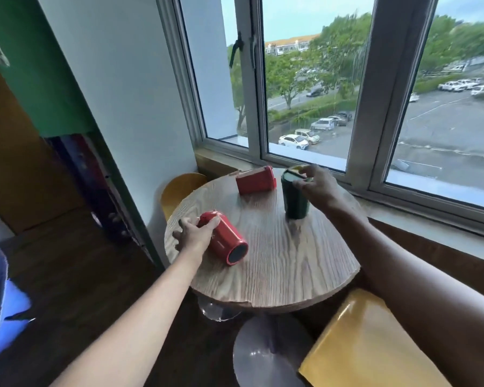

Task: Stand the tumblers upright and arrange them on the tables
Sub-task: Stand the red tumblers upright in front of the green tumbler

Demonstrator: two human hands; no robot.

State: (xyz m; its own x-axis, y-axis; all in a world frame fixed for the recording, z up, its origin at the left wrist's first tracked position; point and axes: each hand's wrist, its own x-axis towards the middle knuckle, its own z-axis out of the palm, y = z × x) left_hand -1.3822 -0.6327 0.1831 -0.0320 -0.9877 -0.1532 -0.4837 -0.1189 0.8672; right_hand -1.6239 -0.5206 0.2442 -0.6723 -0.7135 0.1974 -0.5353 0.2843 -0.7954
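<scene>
A round wooden table [285,263] holds three tumblers. A red tumbler [229,241] lies on its side at the near left, its base turned toward me, and my left hand [193,233] is wrapped around its far end. A dark green tumbler [294,199] stands upright at the far right, with my right hand [316,185] gripping its lid from above. Another red tumbler [256,180] lies on its side at the table's far edge, between the two hands and touched by neither.
A yellow seat [369,344] sits at the near right and a yellow chair back [179,188] beyond the table's left side. The window sill [403,210] and window run behind the table. A white wall [129,93] stands to the left. The table's metal base [268,353] is below.
</scene>
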